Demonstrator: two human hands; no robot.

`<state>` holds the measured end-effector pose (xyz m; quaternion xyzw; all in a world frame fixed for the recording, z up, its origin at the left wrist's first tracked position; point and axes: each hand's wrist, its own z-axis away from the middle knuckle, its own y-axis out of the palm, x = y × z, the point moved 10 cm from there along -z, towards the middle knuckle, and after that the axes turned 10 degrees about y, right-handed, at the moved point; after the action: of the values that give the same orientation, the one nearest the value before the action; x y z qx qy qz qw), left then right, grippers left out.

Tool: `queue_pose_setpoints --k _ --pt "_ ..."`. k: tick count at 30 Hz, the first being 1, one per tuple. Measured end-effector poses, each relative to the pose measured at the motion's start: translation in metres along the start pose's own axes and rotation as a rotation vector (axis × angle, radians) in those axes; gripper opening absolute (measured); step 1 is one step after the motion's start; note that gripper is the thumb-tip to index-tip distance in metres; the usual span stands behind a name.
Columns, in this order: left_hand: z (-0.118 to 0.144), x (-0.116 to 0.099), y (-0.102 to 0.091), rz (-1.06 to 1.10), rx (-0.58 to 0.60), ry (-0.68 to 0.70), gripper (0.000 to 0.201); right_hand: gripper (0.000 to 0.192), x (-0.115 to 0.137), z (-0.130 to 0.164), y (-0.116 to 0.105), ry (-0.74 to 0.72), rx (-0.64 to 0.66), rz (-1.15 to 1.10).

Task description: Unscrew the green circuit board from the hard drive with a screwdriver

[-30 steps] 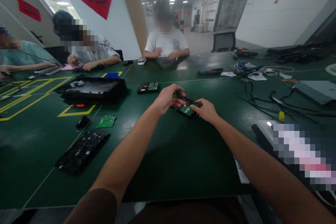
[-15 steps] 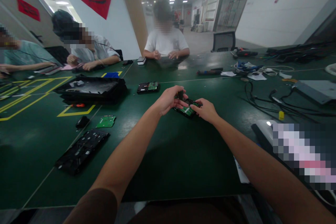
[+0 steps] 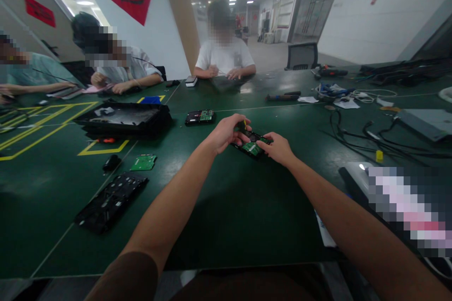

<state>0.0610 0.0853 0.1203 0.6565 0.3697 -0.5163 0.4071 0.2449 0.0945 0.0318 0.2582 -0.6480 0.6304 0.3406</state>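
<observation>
On the table in front of me lies a hard drive [image 3: 251,148], its green circuit board facing up in a black body. My right hand [image 3: 278,149] grips its right edge, thumb on the board's side. My left hand [image 3: 229,132] is curled over the drive's far left end, its fingers around a short dark and yellow handle [image 3: 242,125], which looks like a screwdriver; the shaft and tip are hidden. Further back, to the left, lies a second hard drive [image 3: 199,117] with a green board.
On the left are a loose green circuit board [image 3: 143,162], a black perforated plate [image 3: 112,201] and a black tray [image 3: 123,117]. Black cables [image 3: 367,138] and a grey metal box [image 3: 425,122] occupy the right. Across the table a person [image 3: 225,59] sits; two more sit left.
My left fingers have shifted slightly around the handle, and its yellow part now shows more. The right hand stays on the hard drive.
</observation>
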Motion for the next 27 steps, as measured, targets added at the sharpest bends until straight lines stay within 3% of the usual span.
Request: queue_pose_setpoints --k 4,11,18,27 --pt "0.001 0.004 0.007 0.059 0.007 -0.031 0.023 0.046 0.0 0.0 0.001 0.0 0.017 -0.013" --pt "0.0 -0.007 -0.011 -0.076 -0.069 0.02 0.028 0.046 -0.002 0.0 0.001 0.016 0.014 -0.023" --pt "0.003 0.004 0.013 0.028 0.072 -0.024 0.027 0.043 -0.001 -0.001 0.001 -0.001 0.008 -0.002" --pt "0.001 -0.006 -0.008 -0.062 -0.064 0.015 0.026 0.045 -0.002 -0.001 0.001 0.008 0.006 -0.011"
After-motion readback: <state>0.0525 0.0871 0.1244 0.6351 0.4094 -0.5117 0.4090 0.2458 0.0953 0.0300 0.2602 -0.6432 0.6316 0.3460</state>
